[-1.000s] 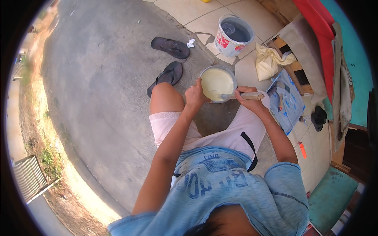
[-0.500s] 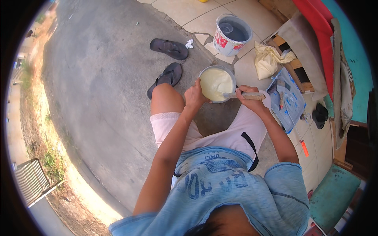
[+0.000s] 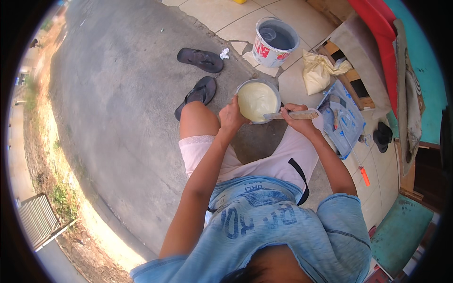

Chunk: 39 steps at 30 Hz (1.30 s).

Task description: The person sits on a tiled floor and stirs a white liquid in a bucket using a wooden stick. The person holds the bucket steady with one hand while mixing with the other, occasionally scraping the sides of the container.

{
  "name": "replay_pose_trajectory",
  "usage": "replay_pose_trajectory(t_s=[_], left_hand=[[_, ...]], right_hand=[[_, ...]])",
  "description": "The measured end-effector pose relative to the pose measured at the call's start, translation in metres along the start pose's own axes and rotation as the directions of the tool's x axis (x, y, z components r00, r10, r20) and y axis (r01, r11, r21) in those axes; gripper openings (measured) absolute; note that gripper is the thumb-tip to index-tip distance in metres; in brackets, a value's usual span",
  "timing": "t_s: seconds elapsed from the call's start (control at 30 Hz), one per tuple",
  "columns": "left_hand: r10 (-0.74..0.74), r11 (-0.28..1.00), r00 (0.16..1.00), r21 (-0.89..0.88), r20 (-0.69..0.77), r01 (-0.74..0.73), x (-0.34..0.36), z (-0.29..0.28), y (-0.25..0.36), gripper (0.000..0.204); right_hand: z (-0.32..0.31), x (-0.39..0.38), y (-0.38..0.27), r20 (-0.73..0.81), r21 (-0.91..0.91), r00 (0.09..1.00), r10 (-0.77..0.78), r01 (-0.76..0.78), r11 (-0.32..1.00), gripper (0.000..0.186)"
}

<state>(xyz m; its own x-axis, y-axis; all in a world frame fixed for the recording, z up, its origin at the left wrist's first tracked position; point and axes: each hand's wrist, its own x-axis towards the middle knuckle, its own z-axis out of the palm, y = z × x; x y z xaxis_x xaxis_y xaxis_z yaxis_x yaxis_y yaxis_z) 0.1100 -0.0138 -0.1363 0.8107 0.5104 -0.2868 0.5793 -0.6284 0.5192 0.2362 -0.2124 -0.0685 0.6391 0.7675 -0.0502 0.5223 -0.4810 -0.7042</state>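
My left hand [image 3: 232, 115] grips the near left side of a small round grey tub [image 3: 278, 87], its thumb at the rim. Inside lies a thick, pale yellow paste [image 3: 256, 98] with swirl marks on its surface. My right hand [image 3: 300, 122] closes around a flat wooden stirring stick [image 3: 304, 114] to the right of the tub. The stick lies nearly level, and its far end dips into the paste by the near rim. The tub is held over the ground between my knees.
A white bucket [image 3: 268, 57] of grey liquid stands ahead. At right are a cream plastic bag [image 3: 315, 73], a blue-edged paint tray [image 3: 349, 123] with tools in it, and an orange-handled tool [image 3: 364, 176]. Black flip-flops [image 3: 200, 59] are on the concrete at left.
The stick's end has shifted slightly left and down toward the near rim. The pale lump in the paste has smoothed into swirls. Both hands keep their holds.
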Motion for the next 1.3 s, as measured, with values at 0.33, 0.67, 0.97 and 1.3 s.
replay_pose_trajectory(t_s=[0.33,0.67,0.97,1.3], left_hand=[[0.01,1.0,1.0,-0.005,0.018,-0.01,0.001,-0.001,0.003,0.109],[0.0,1.0,1.0,0.014,-0.002,0.0,0.002,0.001,0.003,0.109],[0.023,1.0,1.0,0.005,-0.015,-0.023,0.002,0.002,0.0,0.108],[-0.006,1.0,1.0,-0.001,0.023,0.006,0.001,-0.002,0.006,0.108]], right_hand=[[0.044,0.013,0.009,-0.331,0.097,0.943,-0.039,0.075,0.992,0.023],[0.011,0.014,0.019,-0.308,-0.02,0.939,-0.153,0.154,0.988,0.02],[0.017,0.006,0.0,-0.031,0.095,0.999,0.005,-0.002,0.995,0.02],[0.032,0.028,0.015,-0.329,0.074,0.944,-0.014,0.041,0.996,0.023]])
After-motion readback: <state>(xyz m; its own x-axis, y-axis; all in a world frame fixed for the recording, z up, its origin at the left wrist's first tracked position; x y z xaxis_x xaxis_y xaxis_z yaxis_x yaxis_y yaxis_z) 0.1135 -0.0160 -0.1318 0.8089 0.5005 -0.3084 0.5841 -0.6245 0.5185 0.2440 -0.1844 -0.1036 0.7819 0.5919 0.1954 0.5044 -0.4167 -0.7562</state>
